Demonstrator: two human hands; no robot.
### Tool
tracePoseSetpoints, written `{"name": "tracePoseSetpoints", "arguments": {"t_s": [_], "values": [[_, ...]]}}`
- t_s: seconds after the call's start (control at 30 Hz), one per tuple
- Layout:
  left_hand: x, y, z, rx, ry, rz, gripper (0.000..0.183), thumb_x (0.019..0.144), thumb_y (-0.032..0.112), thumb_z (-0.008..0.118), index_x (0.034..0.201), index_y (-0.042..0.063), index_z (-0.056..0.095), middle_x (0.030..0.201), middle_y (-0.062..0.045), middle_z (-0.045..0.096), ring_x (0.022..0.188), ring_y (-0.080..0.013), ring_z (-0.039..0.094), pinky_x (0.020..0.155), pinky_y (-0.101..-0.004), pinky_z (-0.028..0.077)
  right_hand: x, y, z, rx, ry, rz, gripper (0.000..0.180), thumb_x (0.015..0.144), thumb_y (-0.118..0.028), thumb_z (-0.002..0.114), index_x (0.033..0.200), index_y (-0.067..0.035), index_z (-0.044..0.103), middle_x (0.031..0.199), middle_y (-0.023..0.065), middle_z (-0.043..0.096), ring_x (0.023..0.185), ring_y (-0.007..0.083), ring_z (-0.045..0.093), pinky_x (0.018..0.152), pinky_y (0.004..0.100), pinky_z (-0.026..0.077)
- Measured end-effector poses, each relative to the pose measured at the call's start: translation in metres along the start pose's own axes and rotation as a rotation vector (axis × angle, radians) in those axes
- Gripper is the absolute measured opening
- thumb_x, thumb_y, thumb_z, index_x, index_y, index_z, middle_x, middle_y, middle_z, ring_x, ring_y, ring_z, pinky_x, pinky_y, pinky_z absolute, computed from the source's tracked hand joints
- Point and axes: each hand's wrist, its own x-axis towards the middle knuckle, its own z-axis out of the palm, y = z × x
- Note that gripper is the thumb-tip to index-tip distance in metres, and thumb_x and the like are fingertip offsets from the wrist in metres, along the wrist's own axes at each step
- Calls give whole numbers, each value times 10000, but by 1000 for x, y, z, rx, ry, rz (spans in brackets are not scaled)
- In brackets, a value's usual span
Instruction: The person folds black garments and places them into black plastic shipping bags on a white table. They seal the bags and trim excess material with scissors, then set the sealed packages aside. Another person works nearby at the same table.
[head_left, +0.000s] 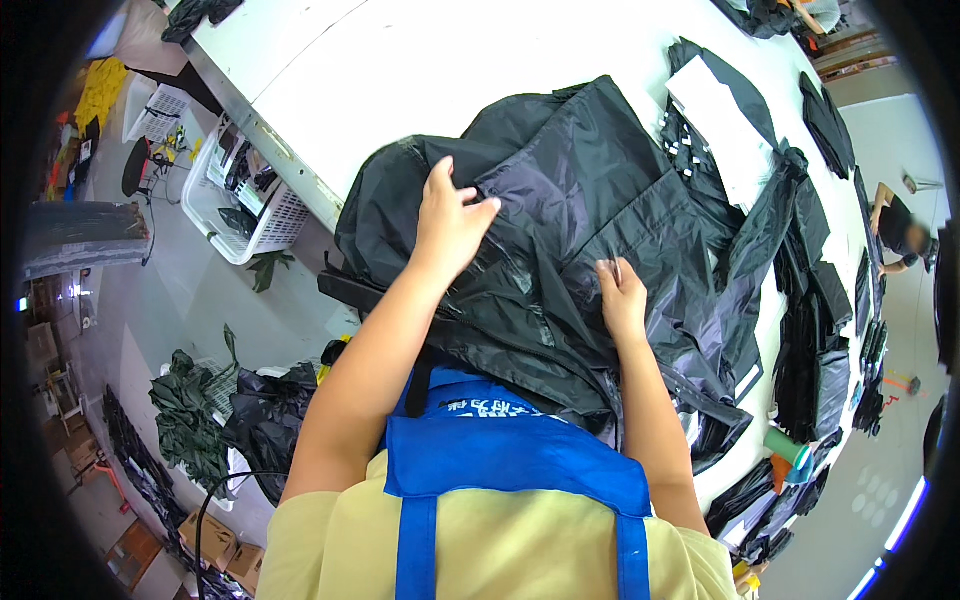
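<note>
A black nylon-like garment (592, 172), perhaps a jacket, lies in loose folds across the white table in front of me. A zipper (517, 345) runs along its near edge, close to my blue apron (517, 450). Over the garment's left part is my left hand (450, 221), with thumb and fingers spread and nothing held. My right hand (624, 300) is closed above the middle of the garment. Something small and thin shows between its thumb and forefinger; whether it is a tool or a fold of cloth is unclear.
The white table (420, 60) has a metal edge (262, 142) at left. White papers (720, 127) and stacks of black garments (814, 337) lie right, near a green thread cone (787, 446). White plastic baskets (281, 221) stand on the floor. Another person (900, 229) is at far right.
</note>
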Motion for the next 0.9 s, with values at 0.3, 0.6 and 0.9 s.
{"name": "tracePoseSetpoints", "arguments": {"t_s": [0.3, 0.6, 0.9], "values": [[34, 61, -15, 224, -273, 190, 132, 922, 129, 577, 848, 46, 507, 709, -28, 554, 668, -118, 572, 637, -268, 472, 14, -69, -39, 206, 58, -375, 192, 818, -64, 658, 1008, -37, 651, 1011, 93, 588, 958, 192, 572, 810, 282, 447], [32, 159, -36, -764, -828, 90, 184, 954, 213, 567, 1033, 56, 512, 827, -21, 619, 687, -96, 620, 613, -224, 525, 65, -210, -110, 316, -785, -600, 669, 687, -202, 843, 1254, -7, 547, 1076, 42, 634, 958, 131, 548, 902, 272, 431], [-8, 110, -72, 551, 291, 657, 336, 814, 159, 702, 1098, 46, 562, 965, -58, 593, 944, -177, 554, 853, -319, 448, 59, -191, -86, 410, -570, -329, 164, 808, -99, 718, 951, -32, 674, 821, -47, 638, 730, 40, 537, 694, 207, 430]]}}
